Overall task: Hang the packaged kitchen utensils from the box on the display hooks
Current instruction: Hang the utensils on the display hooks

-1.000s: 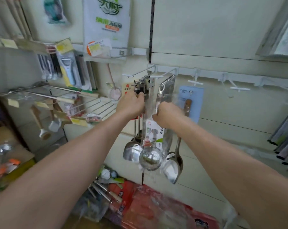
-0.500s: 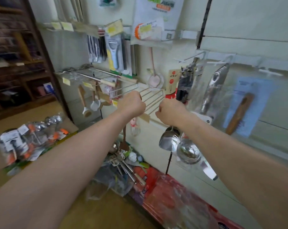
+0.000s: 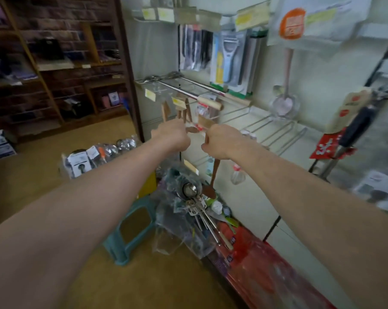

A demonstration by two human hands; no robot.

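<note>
My left hand (image 3: 173, 137) and my right hand (image 3: 219, 141) are stretched out side by side in front of the display wall, both with curled fingers and nothing visible in them. Behind them, bare wire display hooks (image 3: 275, 130) stick out from the wall. A brown wooden spoon (image 3: 212, 186) hangs below my right hand, apart from it. Packaged ladles (image 3: 95, 157) lie in a heap on a yellow box (image 3: 147, 186) at the left. More packaged utensils (image 3: 188, 210) are piled on the floor against the wall. A black-handled utensil (image 3: 355, 132) hangs at the right, blurred.
A teal plastic stool (image 3: 130, 230) stands on the floor below my left arm. Red packages (image 3: 255, 264) line the wall's base. Peelers and knives (image 3: 228, 61) hang higher up. Wooden shelves (image 3: 54, 68) fill the back left.
Both hands have let go of the packaged ladle on the right hook and drawn back. The view has swung left and down, toward the box and the floor pile.
</note>
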